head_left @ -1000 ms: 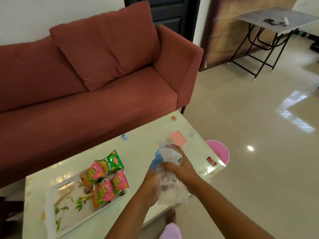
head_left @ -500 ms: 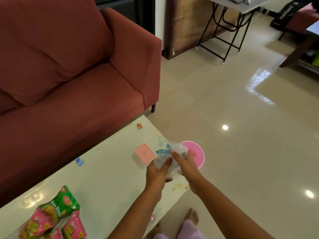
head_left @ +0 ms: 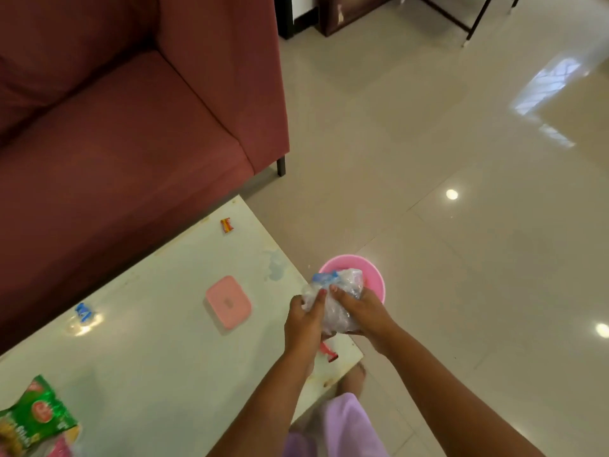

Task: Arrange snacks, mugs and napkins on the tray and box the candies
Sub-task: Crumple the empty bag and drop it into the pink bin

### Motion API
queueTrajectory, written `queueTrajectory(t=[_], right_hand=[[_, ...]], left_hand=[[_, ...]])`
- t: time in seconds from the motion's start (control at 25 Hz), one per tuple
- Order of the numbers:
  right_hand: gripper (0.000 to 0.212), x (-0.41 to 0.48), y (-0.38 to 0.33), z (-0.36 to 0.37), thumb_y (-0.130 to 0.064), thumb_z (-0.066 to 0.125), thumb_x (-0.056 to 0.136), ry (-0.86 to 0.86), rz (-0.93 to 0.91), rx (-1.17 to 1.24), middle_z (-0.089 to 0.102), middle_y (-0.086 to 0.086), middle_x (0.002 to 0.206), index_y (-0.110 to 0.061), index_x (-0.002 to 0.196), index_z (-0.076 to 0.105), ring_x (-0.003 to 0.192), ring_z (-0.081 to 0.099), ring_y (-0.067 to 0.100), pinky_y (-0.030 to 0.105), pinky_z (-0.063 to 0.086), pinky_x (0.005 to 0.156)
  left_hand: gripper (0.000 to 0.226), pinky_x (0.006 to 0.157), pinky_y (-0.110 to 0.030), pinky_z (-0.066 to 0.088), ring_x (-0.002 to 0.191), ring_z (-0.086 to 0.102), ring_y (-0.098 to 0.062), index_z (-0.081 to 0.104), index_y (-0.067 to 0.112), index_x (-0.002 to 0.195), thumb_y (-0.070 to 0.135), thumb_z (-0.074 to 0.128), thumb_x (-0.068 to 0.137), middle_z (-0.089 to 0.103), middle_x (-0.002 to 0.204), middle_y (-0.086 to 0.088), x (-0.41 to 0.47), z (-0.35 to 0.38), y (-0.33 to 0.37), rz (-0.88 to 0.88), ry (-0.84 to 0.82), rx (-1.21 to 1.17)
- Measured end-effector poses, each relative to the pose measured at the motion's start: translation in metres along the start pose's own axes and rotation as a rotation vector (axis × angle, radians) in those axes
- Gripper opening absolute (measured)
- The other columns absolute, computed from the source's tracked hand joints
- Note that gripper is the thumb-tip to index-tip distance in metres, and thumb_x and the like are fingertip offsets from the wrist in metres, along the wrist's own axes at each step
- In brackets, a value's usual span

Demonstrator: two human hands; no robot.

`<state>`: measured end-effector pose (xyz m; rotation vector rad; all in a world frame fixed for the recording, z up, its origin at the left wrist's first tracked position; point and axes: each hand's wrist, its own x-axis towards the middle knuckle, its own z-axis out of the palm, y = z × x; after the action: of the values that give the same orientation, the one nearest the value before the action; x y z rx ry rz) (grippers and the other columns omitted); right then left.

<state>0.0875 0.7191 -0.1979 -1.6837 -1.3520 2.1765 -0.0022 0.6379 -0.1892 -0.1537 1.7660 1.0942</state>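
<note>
1. Snack packets (head_left: 36,420) lie at the near left edge of your table (head_left: 148,357), off to the side of your hands.
2. Your left hand (head_left: 303,319) and right hand (head_left: 362,311) are both clamped round a crumpled clear plastic bag (head_left: 342,291), squeezing it small.
3. You hold it just over the pink bin (head_left: 374,275) on the floor past the table corner, so you probably mean to discard it.
4. Mid-table, the pink-lidded box (head_left: 228,301) sits closed. A blue candy (head_left: 82,312) and a red-and-yellow candy (head_left: 226,224) lie farther back, well apart and not yet boxed.
</note>
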Motion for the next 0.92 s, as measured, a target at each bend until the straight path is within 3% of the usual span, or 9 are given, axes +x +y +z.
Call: queueTrajectory(t=[0.12,0.16,0.24,0.36,0.48,0.6,0.76,0.92], right_hand=[[0.046,0.074,0.038,-0.045,-0.047,0.06,0.085,0.292,0.079,-0.023,0.062,0.01,0.095,-0.006,0.108,0.057,0.07,0.062,0.021,0.027,0.053,0.043],[0.048,0.098,0.052,-0.06,-0.046,0.059,0.087,0.367,0.098,-0.011,0.06,0.013,0.098,-0.003,0.11,0.057,0.071,0.061,0.023,0.03,0.054,0.047],[0.051,0.141,0.08,-0.082,-0.039,0.059,0.088,0.447,0.183,0.028,0.054,0.019,0.112,0.001,0.119,0.053,0.088,0.061,0.032,0.044,0.058,0.068],[0.058,0.182,0.114,-0.088,-0.03,0.064,0.084,0.394,0.344,-0.142,0.042,0.023,0.13,0.003,0.128,0.045,0.111,0.052,0.041,0.052,0.051,0.09],[0.058,0.209,0.135,-0.077,-0.032,0.068,0.082,0.328,0.315,-0.305,0.046,0.023,0.126,0.003,0.125,0.049,0.109,0.052,0.041,0.052,0.051,0.09],[0.058,0.234,0.144,-0.073,-0.037,0.069,0.081,0.315,0.249,-0.398,0.053,0.025,0.119,0.004,0.119,0.052,0.106,0.054,0.04,0.051,0.05,0.091],[0.072,0.26,0.149,-0.085,-0.041,0.071,0.079,0.287,0.293,-0.479,0.05,0.025,0.123,0.003,0.129,0.043,0.114,0.051,0.039,0.048,0.05,0.093],[0.067,0.259,0.144,-0.096,-0.034,0.07,0.081,0.27,0.292,-0.55,0.05,0.025,0.125,0.002,0.13,0.043,0.111,0.054,0.039,0.047,0.051,0.091]], left_hand=[[0.022,0.056,-0.021,0.055,0.084,0.065,-0.019,0.05,0.022,0.097,0.017,0.067,0.085,0.06,0.099,-0.006,0.046,0.02,-0.022,-0.024,-0.013,0.085],[0.018,0.057,-0.022,0.055,0.081,0.064,-0.018,0.052,0.021,0.092,0.011,0.065,0.085,0.061,0.097,-0.006,0.061,0.025,-0.028,-0.041,-0.02,0.128],[0.011,0.059,-0.023,0.056,0.072,0.064,-0.016,0.056,0.017,0.085,0.007,0.061,0.086,0.064,0.09,-0.008,0.087,0.039,-0.037,-0.082,-0.041,0.156],[0.008,0.061,-0.025,0.057,0.068,0.062,-0.017,0.059,0.012,0.087,0.004,0.058,0.086,0.064,0.085,-0.008,0.113,0.056,-0.044,-0.121,-0.058,0.131],[0.007,0.063,-0.024,0.058,0.067,0.062,-0.016,0.059,0.01,0.092,0.005,0.058,0.087,0.064,0.086,-0.007,0.138,0.071,-0.051,-0.143,-0.033,0.128],[0.009,0.077,-0.033,0.059,0.072,0.064,-0.016,0.059,0.013,0.095,0.008,0.058,0.088,0.064,0.089,-0.004,0.158,0.086,-0.06,-0.139,-0.015,0.174],[0.014,0.091,-0.042,0.054,0.096,0.063,-0.025,0.057,0.017,0.095,0.007,0.056,0.086,0.063,0.103,-0.007,0.175,0.101,-0.069,-0.141,-0.015,0.236],[0.016,0.093,-0.043,0.053,0.108,0.058,-0.028,0.056,0.017,0.097,0.006,0.056,0.085,0.06,0.111,-0.007,0.176,0.105,-0.071,-0.151,-0.008,0.245]])
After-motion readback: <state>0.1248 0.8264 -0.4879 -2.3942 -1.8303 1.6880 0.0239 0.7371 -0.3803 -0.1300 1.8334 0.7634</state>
